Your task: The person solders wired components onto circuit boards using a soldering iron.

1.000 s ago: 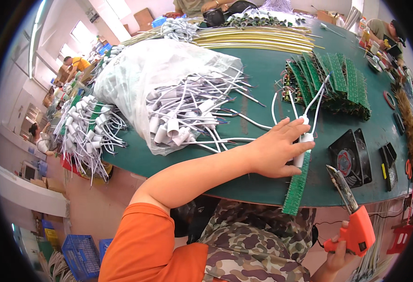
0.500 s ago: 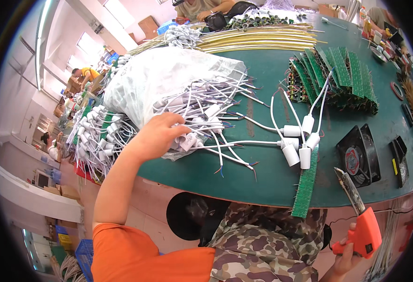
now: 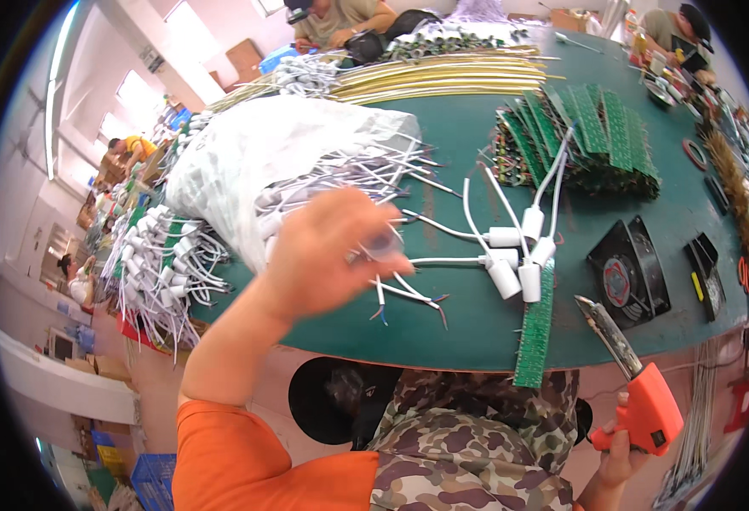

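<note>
Head view: I see the left hand (image 3: 319, 255) in front of the heap of white-cabled sockets (image 3: 319, 180), thumb and fingers part-curled around a pale cylinder (image 3: 382, 245). Motion blur; can't tell how firm that hold is. Right hand (image 3: 620, 460) is wrapped around the handle of an orange-red soldering gun (image 3: 654, 410), tip between the green circuit-board strip (image 3: 535, 336) and the black fan (image 3: 620, 285). 6 white cylinders (image 3: 503, 279) with cables lie bunched by the strip's far end; its near end overhangs the table (image 3: 468, 332). Stacked green boards (image 3: 606, 136) sit beyond.
</note>
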The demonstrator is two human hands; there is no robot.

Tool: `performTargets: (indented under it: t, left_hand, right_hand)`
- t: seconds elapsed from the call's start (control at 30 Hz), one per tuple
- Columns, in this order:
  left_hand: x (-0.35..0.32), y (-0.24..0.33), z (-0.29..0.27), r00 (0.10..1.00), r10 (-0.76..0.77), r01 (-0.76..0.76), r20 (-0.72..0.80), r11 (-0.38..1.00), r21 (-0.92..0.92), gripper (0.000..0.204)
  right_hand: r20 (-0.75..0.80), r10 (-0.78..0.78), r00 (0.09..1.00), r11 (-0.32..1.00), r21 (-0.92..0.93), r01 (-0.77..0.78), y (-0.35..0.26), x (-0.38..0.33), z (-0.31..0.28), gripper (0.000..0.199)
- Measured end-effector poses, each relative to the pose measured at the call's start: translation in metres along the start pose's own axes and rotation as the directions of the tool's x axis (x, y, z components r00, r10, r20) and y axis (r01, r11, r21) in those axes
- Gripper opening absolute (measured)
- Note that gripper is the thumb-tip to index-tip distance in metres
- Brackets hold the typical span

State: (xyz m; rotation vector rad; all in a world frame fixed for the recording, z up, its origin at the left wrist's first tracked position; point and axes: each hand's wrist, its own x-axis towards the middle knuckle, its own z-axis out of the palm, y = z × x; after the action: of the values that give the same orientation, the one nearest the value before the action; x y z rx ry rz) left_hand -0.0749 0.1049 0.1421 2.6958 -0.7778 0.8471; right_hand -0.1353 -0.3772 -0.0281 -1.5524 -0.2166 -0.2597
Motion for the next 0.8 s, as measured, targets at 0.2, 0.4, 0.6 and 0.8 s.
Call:
performTargets:
  t: [0.2,0.4,0.6,0.8]
  left_hand:
    - [-0.008,0.048,0.105,0.981,0.052,0.012,0.189,0.946,-0.323,0.047]
    - [-0.014,0.061,0.143,0.988,-0.038,0.121,0.15,0.797,-0.591,0.041]
    - [-0.015,0.065,0.153,0.994,-0.03,0.082,0.101,0.818,-0.569,0.032]
    - [-0.022,0.069,0.162,0.996,-0.036,0.073,0.079,0.842,-0.535,0.03]
  right_hand:
    - [-0.041,0.077,0.996,0.996,0.048,-0.075,-0.025,0.001,0.027,0.037]
    - [0.208,0.063,0.976,0.998,-0.038,-0.056,-0.029,-0.002,0.023,0.043]
    - [0.31,0.05,0.949,0.987,-0.159,0.0,-0.017,-0.006,0.01,0.035]
    - [0.34,0.046,0.939,0.984,-0.179,0.017,-0.013,0.0,0.015,0.035]
